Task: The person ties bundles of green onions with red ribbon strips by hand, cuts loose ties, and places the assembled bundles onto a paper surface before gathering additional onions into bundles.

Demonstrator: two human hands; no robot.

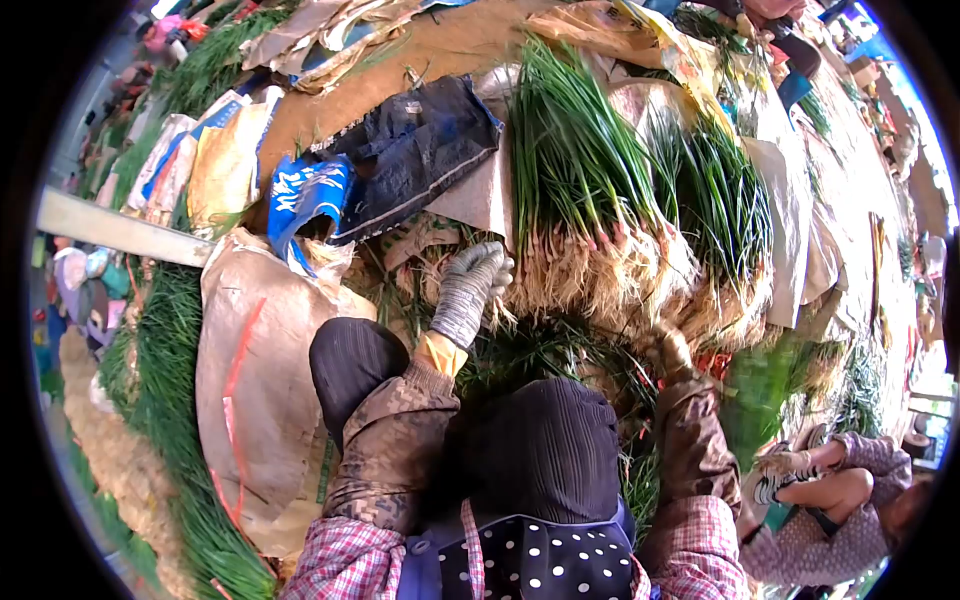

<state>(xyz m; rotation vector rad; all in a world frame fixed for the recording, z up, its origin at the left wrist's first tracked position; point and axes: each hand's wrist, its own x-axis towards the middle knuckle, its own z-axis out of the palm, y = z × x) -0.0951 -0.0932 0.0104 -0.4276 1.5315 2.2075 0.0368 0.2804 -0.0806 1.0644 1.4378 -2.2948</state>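
Observation:
My left hand (473, 283), in a grey knit glove, is closed at the left edge of a big bundle of green onions (580, 150). Pale roots show just under its curled fingers. The bundle lies with its green leaves pointing away from me and its stringy roots (585, 275) toward me. Near the root ends on the right is my right hand (670, 350), gloved and smeared by motion, so its fingers are unclear. A second bundle of green onions (725, 195) lies just right of the first. Loose green leaves (540, 350) lie between my hands and my knees.
A black sack (415, 150) and a blue printed wrapper (308, 195) lie at the upper left. A beige sack (275, 380) with red tape is beside my left knee, near a pale bar (120, 228). Another person (835, 500) sits at the lower right.

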